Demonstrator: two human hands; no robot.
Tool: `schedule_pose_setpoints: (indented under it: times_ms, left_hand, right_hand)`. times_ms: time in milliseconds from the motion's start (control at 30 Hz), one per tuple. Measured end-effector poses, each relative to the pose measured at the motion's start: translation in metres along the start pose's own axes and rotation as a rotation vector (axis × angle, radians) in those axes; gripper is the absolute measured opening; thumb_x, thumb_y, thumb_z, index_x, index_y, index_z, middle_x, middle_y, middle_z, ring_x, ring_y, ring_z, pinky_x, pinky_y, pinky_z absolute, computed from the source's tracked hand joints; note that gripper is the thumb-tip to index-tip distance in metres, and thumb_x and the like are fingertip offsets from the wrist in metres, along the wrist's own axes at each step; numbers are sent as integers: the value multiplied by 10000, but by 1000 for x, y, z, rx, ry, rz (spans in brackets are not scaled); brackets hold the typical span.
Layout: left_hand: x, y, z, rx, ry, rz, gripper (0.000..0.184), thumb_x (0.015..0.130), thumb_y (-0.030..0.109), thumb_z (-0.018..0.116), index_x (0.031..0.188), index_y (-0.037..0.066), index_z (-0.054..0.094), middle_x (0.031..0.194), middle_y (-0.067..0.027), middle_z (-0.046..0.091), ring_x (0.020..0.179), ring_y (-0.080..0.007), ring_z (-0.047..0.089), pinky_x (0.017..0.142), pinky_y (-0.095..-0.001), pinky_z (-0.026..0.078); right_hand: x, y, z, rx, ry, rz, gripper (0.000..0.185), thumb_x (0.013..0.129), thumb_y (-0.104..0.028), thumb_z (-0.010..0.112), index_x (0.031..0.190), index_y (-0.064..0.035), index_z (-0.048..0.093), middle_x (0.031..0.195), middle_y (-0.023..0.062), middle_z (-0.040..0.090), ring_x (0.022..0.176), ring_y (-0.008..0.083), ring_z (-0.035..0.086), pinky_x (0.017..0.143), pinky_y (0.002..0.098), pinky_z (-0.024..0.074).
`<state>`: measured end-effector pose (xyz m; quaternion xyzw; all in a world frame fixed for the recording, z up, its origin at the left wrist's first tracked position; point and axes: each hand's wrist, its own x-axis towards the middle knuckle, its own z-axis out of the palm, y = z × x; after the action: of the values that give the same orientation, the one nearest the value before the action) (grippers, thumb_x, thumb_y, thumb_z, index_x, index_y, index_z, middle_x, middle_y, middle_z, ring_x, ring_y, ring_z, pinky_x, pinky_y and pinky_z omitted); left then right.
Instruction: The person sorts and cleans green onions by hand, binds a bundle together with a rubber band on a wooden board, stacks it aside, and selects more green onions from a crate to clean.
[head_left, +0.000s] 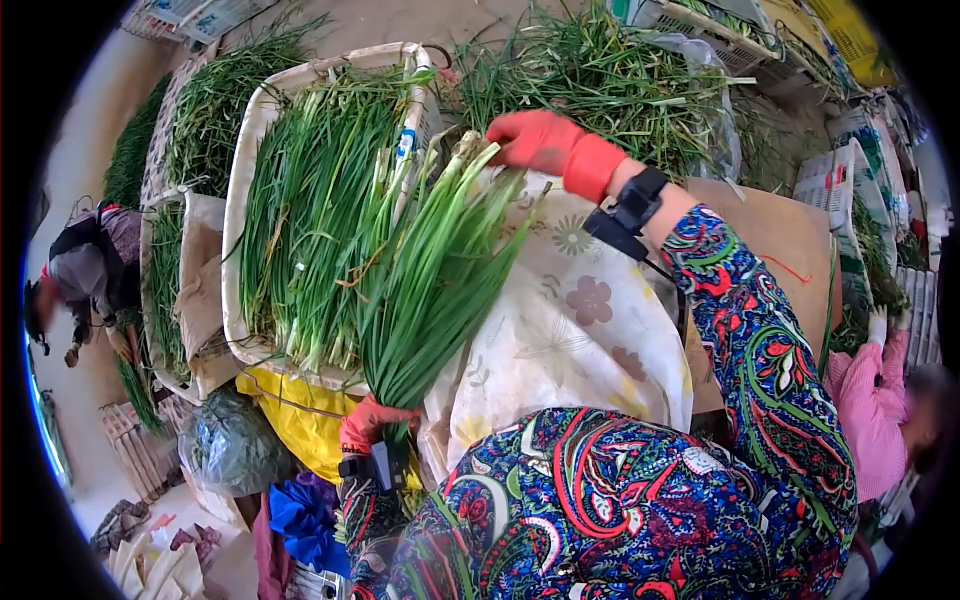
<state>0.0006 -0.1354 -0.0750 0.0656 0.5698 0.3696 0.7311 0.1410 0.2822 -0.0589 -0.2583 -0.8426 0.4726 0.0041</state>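
A bunch of long green chives (pixel 425 275) lies slanted over the right side of a white crate (pixel 243 180), its pale root ends at the top. Around the leaf ends at the bottom, my left hand (pixel 375 422) is closed, in a red glove. My right hand (pixel 535 143), also red-gloved, is beside the root ends with its fingers bent together. What those fingers hold, if anything, is hidden. More chives (pixel 315 220) fill the crate in rows. A flowered cloth (pixel 570 330) covers the surface in front of my body.
Loose green leaves (pixel 600 90) are heaped beyond the cloth. A brown board (pixel 765 235) lies at right. Below the crate are yellow plastic (pixel 300 415) and a stuffed clear bag (pixel 235 445). One person (pixel 95 260) bends at left; another, in pink (pixel 868 400), is at right.
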Motion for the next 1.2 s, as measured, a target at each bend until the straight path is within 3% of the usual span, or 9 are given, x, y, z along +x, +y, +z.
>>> schedule_pose_setpoints:
  times_ms: [133, 233, 400, 467, 600, 667, 767, 1067, 1200]
  left_hand:
    - [-3, -2, 0, 21, 20, 20, 178, 682, 11, 656, 844, -31, 595, 718, -98, 606, 647, -197, 586, 611, -296, 460]
    - [-4, -3, 1, 44, 64, -1, 188, 685, 15, 655, 857, -27, 592, 711, -97, 608, 644, -196, 587, 603, -289, 460]
    - [-1, 3, 6, 12, 41, -9, 190, 689, 5, 647, 864, -31, 584, 720, -99, 605, 636, -198, 584, 602, -296, 461]
    - [-2, 5, 5, 68, 42, 4, 191, 688, 2, 648, 865, -32, 583, 723, -100, 605, 634, -199, 584, 604, -298, 460]
    - [-1, 4, 5, 124, 48, 13, 193, 689, 14, 658, 864, -22, 586, 707, -96, 604, 635, -198, 584, 613, -294, 456]
    - [-2, 6, 7, 128, 68, -6, 165, 697, 23, 654, 842, -18, 588, 697, -93, 604, 637, -196, 584, 615, -292, 456]
    - [-2, 6, 6, 106, 37, -1, 158, 695, 35, 661, 825, -21, 593, 693, -90, 605, 639, -194, 584, 614, -292, 457]
    - [-2, 4, 6, 4, 71, -41, 185, 681, 39, 670, 833, -34, 596, 716, -98, 604, 643, -196, 583, 595, -293, 461]
    - [-4, 2, 6, 2, 77, -2, 192, 675, 31, 672, 837, -39, 598, 717, -103, 604, 645, -198, 584, 584, -296, 461]
  right_hand:
    - [12, 68, -80, 132, 417, -159, 181, 727, -220, 625, 830, -72, 644, 802, 66, 627, 766, 168, 580, 703, 291, 458]
    - [-12, 122, -144, -897, 738, 37, 303, 770, -200, 533, 1041, -71, 575, 1017, 144, 579, 942, 302, 546, 854, 375, 418]
    - [-20, 28, -50, -436, -18, -91, 368, 769, -287, 547, 1079, -88, 562, 1090, 106, 564, 1037, 268, 505, 924, 337, 364]
    - [-17, 28, 11, -548, 34, -399, 396, 757, -391, 536, 1006, -91, 604, 987, 115, 605, 974, 273, 541, 973, 363, 297]
    - [-4, -4, 60, -360, -253, 56, 421, 701, -441, 552, 927, -93, 625, 845, 111, 625, 811, 294, 581, 921, 377, 338]
    - [16, 10, 87, -376, -49, -364, 311, 734, -340, 535, 863, -67, 611, 865, 139, 617, 782, 284, 586, 679, 367, 469]
    - [0, -27, 59, -183, -274, 46, 272, 701, -270, 575, 896, -86, 622, 835, 137, 618, 781, 295, 586, 689, 362, 468]
    - [12, 28, 70, -546, 245, -448, 229, 699, -188, 560, 908, -115, 617, 885, 113, 612, 806, 296, 580, 714, 365, 470]
    - [14, 40, -25, -708, 372, -293, 329, 746, -121, 500, 1054, -215, 570, 810, 96, 603, 736, 269, 588, 625, 355, 486]
